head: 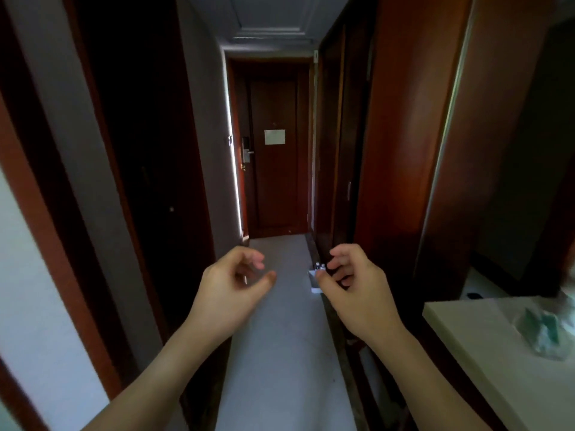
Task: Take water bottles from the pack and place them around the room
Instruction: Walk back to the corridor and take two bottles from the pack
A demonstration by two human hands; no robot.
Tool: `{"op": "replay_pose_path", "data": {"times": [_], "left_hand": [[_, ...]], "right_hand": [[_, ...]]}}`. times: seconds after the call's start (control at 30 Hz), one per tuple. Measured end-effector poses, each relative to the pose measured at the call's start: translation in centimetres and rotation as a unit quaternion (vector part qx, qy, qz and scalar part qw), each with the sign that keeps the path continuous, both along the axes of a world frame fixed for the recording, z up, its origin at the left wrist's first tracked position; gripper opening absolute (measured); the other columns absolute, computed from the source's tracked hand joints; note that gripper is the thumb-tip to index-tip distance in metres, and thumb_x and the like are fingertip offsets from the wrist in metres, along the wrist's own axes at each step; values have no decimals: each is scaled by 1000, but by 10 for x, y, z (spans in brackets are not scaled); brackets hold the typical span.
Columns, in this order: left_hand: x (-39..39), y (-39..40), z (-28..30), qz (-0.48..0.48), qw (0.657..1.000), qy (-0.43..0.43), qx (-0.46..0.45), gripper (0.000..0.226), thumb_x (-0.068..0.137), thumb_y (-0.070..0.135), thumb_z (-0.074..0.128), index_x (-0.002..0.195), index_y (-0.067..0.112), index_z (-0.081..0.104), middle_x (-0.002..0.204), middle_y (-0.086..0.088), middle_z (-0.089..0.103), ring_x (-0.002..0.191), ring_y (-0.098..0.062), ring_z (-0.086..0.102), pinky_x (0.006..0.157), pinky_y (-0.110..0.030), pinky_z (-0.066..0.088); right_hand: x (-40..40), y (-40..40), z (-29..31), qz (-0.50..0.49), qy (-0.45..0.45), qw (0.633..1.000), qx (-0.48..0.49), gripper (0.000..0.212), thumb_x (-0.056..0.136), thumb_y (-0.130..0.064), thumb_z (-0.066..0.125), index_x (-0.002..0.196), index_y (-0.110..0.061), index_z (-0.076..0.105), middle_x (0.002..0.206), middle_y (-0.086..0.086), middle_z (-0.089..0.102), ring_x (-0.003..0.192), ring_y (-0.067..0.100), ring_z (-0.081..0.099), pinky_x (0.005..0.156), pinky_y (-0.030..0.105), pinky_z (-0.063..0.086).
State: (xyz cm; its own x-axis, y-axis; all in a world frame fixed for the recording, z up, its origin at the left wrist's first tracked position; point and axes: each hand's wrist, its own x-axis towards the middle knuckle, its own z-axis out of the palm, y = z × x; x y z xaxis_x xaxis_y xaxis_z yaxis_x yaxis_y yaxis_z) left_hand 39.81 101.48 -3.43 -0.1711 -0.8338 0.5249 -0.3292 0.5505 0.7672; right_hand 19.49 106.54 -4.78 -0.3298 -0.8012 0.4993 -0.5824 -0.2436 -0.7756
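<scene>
Head view: we have both hands raised in the hallway, empty. Left hand (236, 279) has its fingers loosely curled with thumb and fingertips apart, pinching nothing. Right hand (345, 275) is the same: loose curl, nothing held.

Risks from here, as we judge them:
- Pack (315, 279) sits on the floor (280, 337) at its right edge, tight against the base of the wardrobe (404, 150), and our right hand covers most of it. Reaching down half-blind, we could knock a bottle over or catch knuckles on the wood.
- Corridor is narrow and dim. A foot could clip the pack on approach and scatter bottles toward the door (273, 150).
- If the wrap is torn open, pulling one bottle may drag the neighbours or tip the whole pack.
- Plastic bottles can be slick; a loose grab near the cap could drop one.

How the pack looks: small and pale, a white tray or wrap edge, with a couple of bottle tops (320, 266) poking up just left of the right fingertips. Count, fill level and whether the wrap is open: cannot tell, too small and partly hidden.

Also in frame: a pale countertop (485, 337) at lower right with crumpled greenish plastic (544, 325) near its right edge, blurred.
</scene>
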Motion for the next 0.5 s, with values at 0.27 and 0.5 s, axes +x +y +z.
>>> {"op": "replay_pose_path", "data": {"times": [0.27,0.5], "left_hand": [[-46,-140,-3,27,999,16,12,20,78,19,77,93,25,65,85,6,68,75,-12,65,66,-26,54],[-67,-308,-25,34,999,22,8,24,77,17,78,93,27,64,84,6,68,75,-13,64,63,-18,51]], "right_hand": [[-54,-156,6,33,-18,999,-3,31,79,-29,77,103,-33,57,92,-10,65,83,5,63,77,31,55],[-72,-330,-7,41,-15,999,-12,30,79,-27,76,105,-28,60,92,-8,65,82,8,63,76,30,55]]}}
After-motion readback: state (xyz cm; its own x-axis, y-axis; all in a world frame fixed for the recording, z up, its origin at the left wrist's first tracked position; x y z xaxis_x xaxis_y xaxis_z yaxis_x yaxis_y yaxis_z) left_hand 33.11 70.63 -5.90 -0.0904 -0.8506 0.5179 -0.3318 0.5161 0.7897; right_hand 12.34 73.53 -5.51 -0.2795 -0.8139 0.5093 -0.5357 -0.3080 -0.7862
